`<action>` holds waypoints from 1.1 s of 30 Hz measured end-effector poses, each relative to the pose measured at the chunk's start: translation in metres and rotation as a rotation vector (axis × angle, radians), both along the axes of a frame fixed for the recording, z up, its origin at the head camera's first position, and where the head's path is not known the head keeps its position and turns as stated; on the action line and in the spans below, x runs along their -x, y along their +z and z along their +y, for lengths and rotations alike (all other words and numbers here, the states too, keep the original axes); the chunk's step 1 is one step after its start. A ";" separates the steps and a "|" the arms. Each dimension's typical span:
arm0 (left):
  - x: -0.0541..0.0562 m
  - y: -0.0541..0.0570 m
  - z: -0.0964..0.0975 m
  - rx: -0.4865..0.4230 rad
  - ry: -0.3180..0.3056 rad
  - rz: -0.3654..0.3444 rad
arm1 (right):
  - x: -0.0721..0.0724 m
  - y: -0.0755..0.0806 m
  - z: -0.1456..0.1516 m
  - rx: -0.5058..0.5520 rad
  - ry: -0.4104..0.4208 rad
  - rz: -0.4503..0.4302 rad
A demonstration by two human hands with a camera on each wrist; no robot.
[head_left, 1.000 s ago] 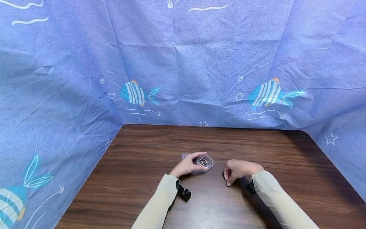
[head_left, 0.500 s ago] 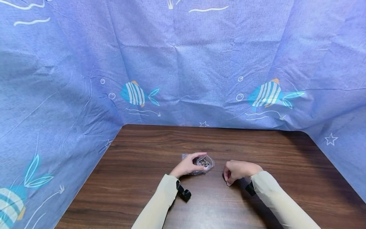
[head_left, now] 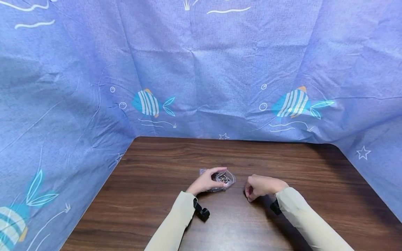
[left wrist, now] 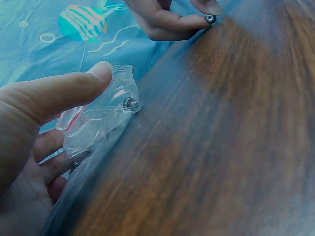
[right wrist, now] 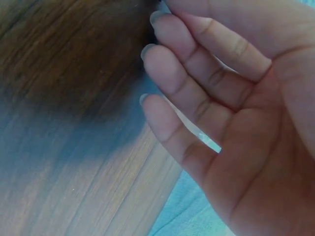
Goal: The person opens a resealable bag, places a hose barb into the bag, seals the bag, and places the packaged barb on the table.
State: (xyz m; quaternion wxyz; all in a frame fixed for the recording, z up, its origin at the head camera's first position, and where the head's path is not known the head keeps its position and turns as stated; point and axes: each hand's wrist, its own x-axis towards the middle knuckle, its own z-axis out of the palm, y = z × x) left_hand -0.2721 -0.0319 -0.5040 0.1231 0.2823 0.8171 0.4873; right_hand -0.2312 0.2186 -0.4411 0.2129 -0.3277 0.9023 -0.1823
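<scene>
A clear zip bag [head_left: 231,175] lies on the table with its mouth spread, and small shiny metal screws [head_left: 224,178] show inside it. My left hand [head_left: 209,179] holds the bag, thumb on the near side of the mouth and fingers on the far side. In the left wrist view, the thumb lies along the bag's zip edge, where a red line shows. To the right of the bag, my right hand [head_left: 262,186] pinches a small dark screw [left wrist: 210,19] between thumb and index finger, close over the tabletop. Its other fingers [right wrist: 165,69] are bent; the right wrist view cuts off the pinch.
The dark wood-grain table [head_left: 150,195] reaches back to a blue cloth [head_left: 220,87] printed with fish, which also hangs at both sides. A black strap with a small device [head_left: 202,212] sits on the left wrist, another [head_left: 275,207] on the right.
The right hand's fingertips have drawn up slightly, and the dark bit seen below them earlier no longer shows in the head view. The left hand and bag stay still.
</scene>
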 end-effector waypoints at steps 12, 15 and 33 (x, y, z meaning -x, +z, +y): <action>0.002 -0.001 0.001 0.000 0.002 0.003 | 0.014 0.007 -0.003 0.041 0.050 0.089; 0.002 -0.001 0.001 -0.001 -0.003 0.004 | 0.017 0.008 -0.005 0.070 0.061 0.113; 0.002 -0.001 0.000 0.010 0.005 0.010 | 0.032 0.015 -0.018 0.133 0.080 0.275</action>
